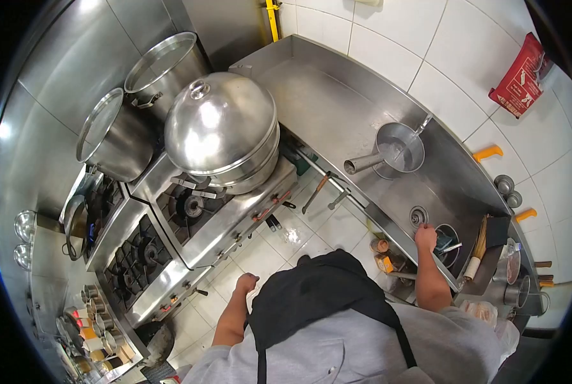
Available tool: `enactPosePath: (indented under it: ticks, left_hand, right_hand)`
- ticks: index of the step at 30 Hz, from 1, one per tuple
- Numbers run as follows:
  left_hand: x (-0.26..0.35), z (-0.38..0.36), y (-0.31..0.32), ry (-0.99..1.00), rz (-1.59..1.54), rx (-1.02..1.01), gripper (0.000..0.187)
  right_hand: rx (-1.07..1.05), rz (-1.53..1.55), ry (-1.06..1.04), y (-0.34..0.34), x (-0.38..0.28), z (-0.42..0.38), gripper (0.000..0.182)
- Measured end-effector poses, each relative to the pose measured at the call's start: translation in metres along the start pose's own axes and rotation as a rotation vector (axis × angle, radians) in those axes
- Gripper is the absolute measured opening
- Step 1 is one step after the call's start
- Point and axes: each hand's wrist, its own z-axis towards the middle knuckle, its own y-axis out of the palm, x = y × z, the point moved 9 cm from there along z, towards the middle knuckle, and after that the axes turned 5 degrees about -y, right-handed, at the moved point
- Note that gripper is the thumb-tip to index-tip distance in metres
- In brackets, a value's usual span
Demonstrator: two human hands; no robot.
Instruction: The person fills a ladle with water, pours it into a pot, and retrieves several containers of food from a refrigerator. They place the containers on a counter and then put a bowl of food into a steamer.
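While the left hand [247,281] hangs fisted, empty, the right hand [425,237] rests open-fingered in the sink [388,198]

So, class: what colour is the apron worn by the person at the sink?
Black, worn over a grey shirt; the apron shows best in the head view.

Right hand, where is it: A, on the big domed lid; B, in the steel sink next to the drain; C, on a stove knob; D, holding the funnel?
B: the right hand rests on the sink floor beside the drain, well apart from the funnel.
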Motion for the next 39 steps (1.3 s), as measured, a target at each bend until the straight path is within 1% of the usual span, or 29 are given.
enactPosePath:
  ticks: [2, 5, 8, 11, 13, 15, 17, 20, 23, 26, 29, 32, 35, 38, 39]
  left_hand:
    - [-0.006, 0.005, 0.002, -0.023, 0.013, 0.026, 0.046]
    - [0.0, -0.002, -0.003, -0.036, 0.004, 0.009, 0.038]
    - [0.014, -0.015, -0.004, 0.066, 0.082, -0.003, 0.035]
    - [0.017, -0.016, 0.0, 0.092, 0.138, -0.026, 0.032]
    - [0.02, -0.017, 0.0, 0.129, 0.146, -0.007, 0.031]
    - [0.017, -0.014, 0.001, 0.106, 0.129, -0.002, 0.029]
    - [0.011, -0.008, 0.004, 0.025, 0.089, -0.011, 0.025]
    - [0.032, -0.013, 0.009, 0.399, 0.579, 0.036, 0.023]
    - [0.017, -0.01, 0.006, 0.181, 0.27, -0.027, 0.021]
    - [0.037, -0.024, 0.001, 0.489, 0.524, 0.192, 0.023]
    - [0.025, -0.016, -0.001, 0.258, 0.214, 0.022, 0.027]
    - [0.022, -0.021, -0.009, 0.188, 0.004, 0.078, 0.035]
    - [0.026, -0.021, -0.009, 0.254, 0.055, 0.093, 0.036]
    - [0.036, -0.041, -0.019, 0.096, -0.006, 0.06, 0.036]
    - [0.039, -0.043, -0.02, 0.12, -0.001, 0.074, 0.036]
  right_hand:
    - [0.017, -0.001, -0.001, 0.0, 0.001, 0.002, 0.037]
    - [0.014, 0.003, 0.008, 0.001, -0.002, -0.001, 0.036]
    - [0.012, -0.001, -0.001, 0.002, 0.001, 0.001, 0.036]
    - [0.01, -0.012, 0.001, -0.002, -0.002, -0.002, 0.036]
    - [0.009, -0.017, -0.007, -0.003, -0.003, -0.002, 0.036]
    - [0.01, -0.017, -0.01, -0.002, -0.001, -0.001, 0.036]
    - [0.013, -0.011, -0.006, 0.0, 0.001, 0.001, 0.036]
    - [0.012, -0.013, -0.005, 0.006, 0.005, 0.005, 0.035]
    - [0.022, -0.016, -0.022, 0.005, 0.005, 0.004, 0.035]
    - [0.006, 0.013, 0.014, 0.001, 0.004, 0.001, 0.035]
    - [0.024, 0.033, 0.001, -0.002, 0.003, -0.001, 0.034]
    - [0.011, 0.021, -0.038, 0.001, 0.003, 0.002, 0.034]
    - [0.005, 0.026, -0.017, 0.003, 0.006, 0.004, 0.034]
    - [0.003, 0.031, -0.011, 0.005, 0.006, 0.005, 0.034]
    - [0.004, 0.029, -0.003, 0.003, 0.005, 0.004, 0.034]
